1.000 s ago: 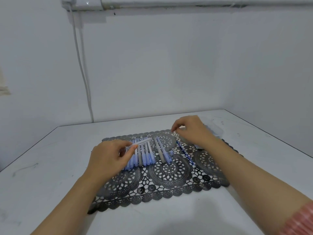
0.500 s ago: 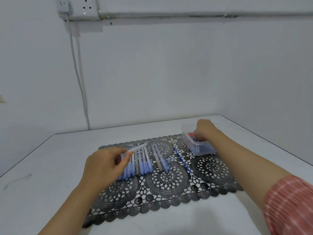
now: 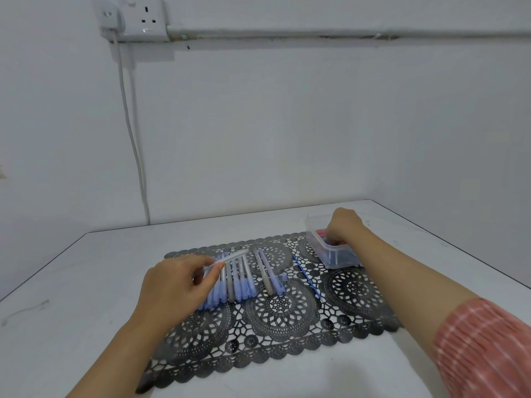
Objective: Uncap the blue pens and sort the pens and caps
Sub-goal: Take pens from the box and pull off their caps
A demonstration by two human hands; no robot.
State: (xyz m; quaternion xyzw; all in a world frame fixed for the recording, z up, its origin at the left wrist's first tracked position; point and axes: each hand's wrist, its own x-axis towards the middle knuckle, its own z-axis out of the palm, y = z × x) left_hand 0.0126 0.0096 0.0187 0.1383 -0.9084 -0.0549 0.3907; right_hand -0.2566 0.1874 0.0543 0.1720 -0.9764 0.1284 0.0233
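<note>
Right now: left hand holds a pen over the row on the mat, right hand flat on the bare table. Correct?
Not quite. The right hand is not on the table; it reaches into the clear tub, as the head view shows. The left hand does hold a pen over the row of pens on the mat.

Soft, dim light; wide-angle warp (edges)

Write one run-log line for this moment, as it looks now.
left hand: holds pen | right hand: in box | other pens: on mat
</note>
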